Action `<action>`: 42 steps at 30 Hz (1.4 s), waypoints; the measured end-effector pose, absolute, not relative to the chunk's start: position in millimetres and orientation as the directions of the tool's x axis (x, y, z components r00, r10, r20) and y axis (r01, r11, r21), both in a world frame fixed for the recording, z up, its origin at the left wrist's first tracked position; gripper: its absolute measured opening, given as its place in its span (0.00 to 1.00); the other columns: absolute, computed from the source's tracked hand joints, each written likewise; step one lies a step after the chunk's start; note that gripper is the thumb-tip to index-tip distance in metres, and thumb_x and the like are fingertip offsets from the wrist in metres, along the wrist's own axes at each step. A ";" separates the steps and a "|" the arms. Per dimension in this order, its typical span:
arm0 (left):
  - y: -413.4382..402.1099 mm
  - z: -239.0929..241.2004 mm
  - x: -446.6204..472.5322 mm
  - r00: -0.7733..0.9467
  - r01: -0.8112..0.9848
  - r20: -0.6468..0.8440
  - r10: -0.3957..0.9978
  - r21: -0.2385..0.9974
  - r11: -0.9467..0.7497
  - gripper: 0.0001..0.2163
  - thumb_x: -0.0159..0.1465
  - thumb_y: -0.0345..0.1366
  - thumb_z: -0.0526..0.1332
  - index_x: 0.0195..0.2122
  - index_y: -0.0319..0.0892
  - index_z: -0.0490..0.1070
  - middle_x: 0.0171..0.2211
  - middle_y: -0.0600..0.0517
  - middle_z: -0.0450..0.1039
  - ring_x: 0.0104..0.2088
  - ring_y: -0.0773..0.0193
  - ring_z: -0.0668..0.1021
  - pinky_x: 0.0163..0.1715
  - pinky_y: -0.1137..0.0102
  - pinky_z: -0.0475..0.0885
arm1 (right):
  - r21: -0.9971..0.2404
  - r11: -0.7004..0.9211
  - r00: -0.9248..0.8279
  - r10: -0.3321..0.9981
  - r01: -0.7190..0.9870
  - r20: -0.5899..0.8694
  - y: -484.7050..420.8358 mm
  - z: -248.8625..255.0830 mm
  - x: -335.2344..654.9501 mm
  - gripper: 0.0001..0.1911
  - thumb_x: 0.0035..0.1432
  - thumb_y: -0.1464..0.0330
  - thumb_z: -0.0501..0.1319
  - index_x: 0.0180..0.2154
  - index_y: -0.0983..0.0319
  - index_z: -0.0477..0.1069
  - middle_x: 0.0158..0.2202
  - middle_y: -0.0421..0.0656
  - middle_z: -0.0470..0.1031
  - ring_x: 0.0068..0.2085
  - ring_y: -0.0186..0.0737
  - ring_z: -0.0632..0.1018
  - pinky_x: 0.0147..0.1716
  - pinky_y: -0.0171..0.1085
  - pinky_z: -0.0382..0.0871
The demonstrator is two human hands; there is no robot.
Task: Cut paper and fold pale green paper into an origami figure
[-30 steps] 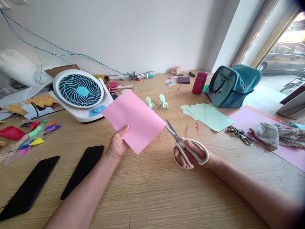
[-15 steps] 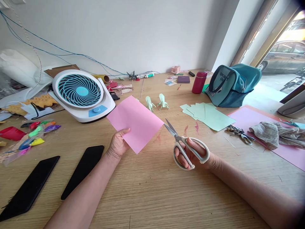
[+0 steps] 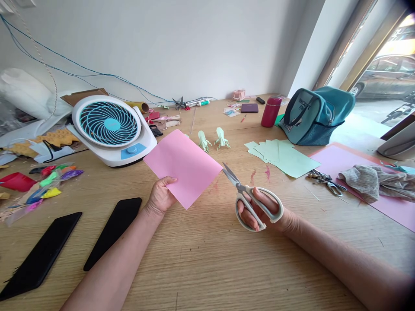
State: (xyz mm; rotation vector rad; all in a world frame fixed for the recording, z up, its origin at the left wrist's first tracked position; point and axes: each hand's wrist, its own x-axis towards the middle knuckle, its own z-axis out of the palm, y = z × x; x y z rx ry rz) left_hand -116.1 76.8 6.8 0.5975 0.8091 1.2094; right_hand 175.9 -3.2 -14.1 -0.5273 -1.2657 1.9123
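Observation:
My left hand [image 3: 161,196] pinches the near edge of a pink paper sheet [image 3: 183,166] and holds it up over the wooden table [image 3: 210,259]. My right hand [image 3: 259,210] grips white-handled scissors [image 3: 248,196] through the loops. The blades are slightly apart and their tips touch the sheet's right corner. Two small green folded paper figures [image 3: 214,139] stand just beyond the sheet.
A white and blue fan [image 3: 112,129] stands at the back left. Two black flat pieces [image 3: 112,229] lie near my left arm. Green paper sheets [image 3: 282,156], a red bottle [image 3: 271,111], a teal bag [image 3: 316,115], a second pair of scissors [image 3: 326,181] and a grey cloth [image 3: 372,181] sit on the right.
The pink sheet has dropped a little and shifted right. The scissors' tips have come to its right corner. Both arms have hardly moved.

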 end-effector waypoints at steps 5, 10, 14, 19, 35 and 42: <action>79.9 4.1 -118.7 0.117 -0.539 -0.237 0.965 0.801 0.262 0.23 0.51 0.25 0.60 0.51 0.36 0.73 0.37 0.48 0.82 0.38 0.56 0.83 0.40 0.64 0.79 | -0.909 -0.210 -0.630 0.774 -0.360 0.070 -3.2 -13.2 173.1 0.32 0.66 0.46 0.47 0.38 0.66 0.73 0.16 0.40 0.70 0.16 0.32 0.67 0.17 0.32 0.59; 76.0 8.3 -113.0 0.118 -0.501 -0.268 0.956 0.815 0.291 0.24 0.50 0.25 0.60 0.50 0.36 0.74 0.36 0.49 0.81 0.36 0.56 0.82 0.40 0.63 0.79 | -0.891 -0.233 -0.588 0.808 -0.388 0.045 -17.2 -6.7 170.4 0.31 0.66 0.46 0.48 0.37 0.67 0.73 0.17 0.41 0.71 0.17 0.33 0.68 0.17 0.32 0.61; 59.3 10.8 -98.3 0.191 -0.402 -0.280 0.941 0.852 0.335 0.22 0.47 0.25 0.61 0.46 0.36 0.75 0.34 0.48 0.81 0.37 0.54 0.82 0.41 0.62 0.78 | -0.853 -0.292 -0.529 0.848 -0.433 -0.023 -61.3 -1.3 180.5 0.31 0.66 0.47 0.48 0.36 0.67 0.74 0.17 0.40 0.70 0.17 0.31 0.67 0.18 0.31 0.61; 8.8 14.2 -72.4 0.358 -0.213 -0.356 0.863 0.869 0.446 0.20 0.45 0.25 0.64 0.42 0.36 0.75 0.35 0.47 0.81 0.37 0.55 0.82 0.38 0.65 0.77 | -0.798 -0.374 -0.485 0.866 -0.472 -0.119 -148.1 -9.7 209.9 0.30 0.68 0.48 0.47 0.37 0.67 0.74 0.17 0.41 0.69 0.16 0.30 0.67 0.18 0.30 0.59; -107.2 8.0 -31.5 0.120 0.758 0.253 0.960 0.602 -0.253 0.29 0.54 0.33 0.69 0.56 0.40 0.63 0.41 0.43 0.74 0.48 0.45 0.77 0.48 0.57 0.72 | -0.697 -0.514 -0.389 0.852 -0.499 -0.350 -256.1 -72.6 239.0 0.31 0.64 0.44 0.47 0.34 0.63 0.73 0.17 0.42 0.68 0.18 0.34 0.66 0.20 0.35 0.56; -133.4 -11.4 32.2 0.716 0.643 0.126 0.686 0.263 -0.719 0.34 0.67 0.49 0.57 0.69 0.41 0.48 0.71 0.40 0.47 0.70 0.46 0.50 0.66 0.48 0.54 | -0.659 -0.534 -0.411 0.841 -0.530 -0.352 -248.5 -71.4 239.4 0.32 0.61 0.42 0.50 0.33 0.63 0.73 0.17 0.41 0.67 0.17 0.34 0.66 0.20 0.34 0.56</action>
